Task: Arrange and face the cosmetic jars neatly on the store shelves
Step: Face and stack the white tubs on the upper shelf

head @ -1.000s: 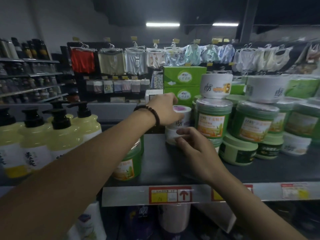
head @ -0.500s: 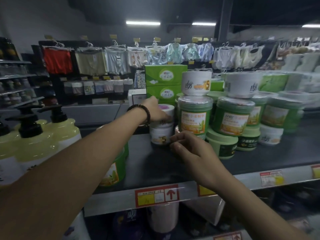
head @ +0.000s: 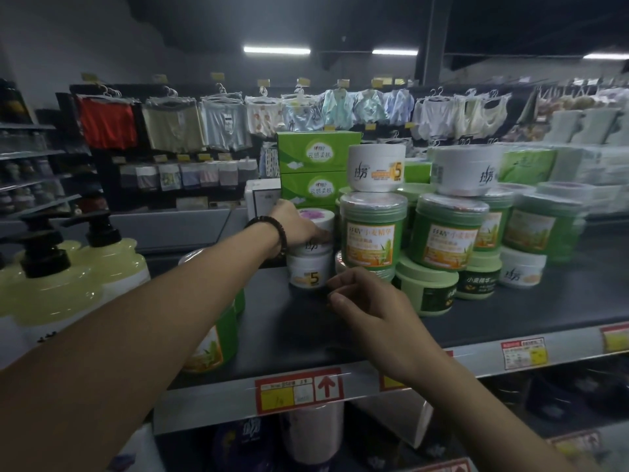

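Up on the dark shelf (head: 357, 338), head cam only: two small white jars are stacked at the left end of the jar cluster, the upper white jar (head: 318, 221) w/ a pink-printed lid sitting on the lower white jar (head: 309, 272), which shows a big 5 on its label. Left hand (head: 294, 228) is wrapped over the upper one from the left, fingers curled round lid and wall. Right hand (head: 371, 301) hangs just in front of the lower jar, fingers loosely curled w/ nothing in them; can't tell if a fingertip touches it. Tall green jar (head: 372, 233) stands right beside the stack, pump bottles (head: 68, 277) well off to the left. Handling guess: rigid plastic tubs, prob light-ish, smooth sides so kinda slippy, and a stack of two tips easy. I'd take the wall below the lid, thumb vs fingers, and steady the bottom one while twisting the label fwd.
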### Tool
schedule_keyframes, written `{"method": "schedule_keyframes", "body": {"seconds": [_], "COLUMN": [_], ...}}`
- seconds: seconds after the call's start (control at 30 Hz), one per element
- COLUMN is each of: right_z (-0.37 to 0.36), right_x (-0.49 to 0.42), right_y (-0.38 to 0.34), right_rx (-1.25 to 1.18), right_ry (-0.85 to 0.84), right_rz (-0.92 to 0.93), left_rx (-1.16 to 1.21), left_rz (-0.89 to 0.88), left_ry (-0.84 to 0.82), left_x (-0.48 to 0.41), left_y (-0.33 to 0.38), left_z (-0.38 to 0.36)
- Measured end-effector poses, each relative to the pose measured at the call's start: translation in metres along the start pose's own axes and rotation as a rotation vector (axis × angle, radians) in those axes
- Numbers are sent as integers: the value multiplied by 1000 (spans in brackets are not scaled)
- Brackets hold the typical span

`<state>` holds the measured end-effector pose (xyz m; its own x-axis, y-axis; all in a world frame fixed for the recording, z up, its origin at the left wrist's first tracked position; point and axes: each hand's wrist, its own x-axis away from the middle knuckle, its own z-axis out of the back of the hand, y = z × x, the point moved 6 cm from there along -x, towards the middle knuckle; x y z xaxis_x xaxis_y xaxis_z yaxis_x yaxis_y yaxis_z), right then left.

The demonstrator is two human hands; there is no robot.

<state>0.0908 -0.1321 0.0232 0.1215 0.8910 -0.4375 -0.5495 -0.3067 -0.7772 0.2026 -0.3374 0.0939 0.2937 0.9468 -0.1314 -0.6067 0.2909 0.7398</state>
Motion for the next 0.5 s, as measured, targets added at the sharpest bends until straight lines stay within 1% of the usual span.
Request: {"method": "schedule_keyframes", "body": {"seconds": [0.23, 0.5], "right_z": [6, 9], "right_x": [3, 4], "right_y": [2, 2], "right_rx": [13, 8], "right_ry": [11, 20], "right_rz": [-19, -11], "left_rx": [85, 53], "left_rz": [17, 26], "left_ry": [-10, 105], "left_x": [5, 17], "left_y": [5, 12], "left_z": [0, 27]}}
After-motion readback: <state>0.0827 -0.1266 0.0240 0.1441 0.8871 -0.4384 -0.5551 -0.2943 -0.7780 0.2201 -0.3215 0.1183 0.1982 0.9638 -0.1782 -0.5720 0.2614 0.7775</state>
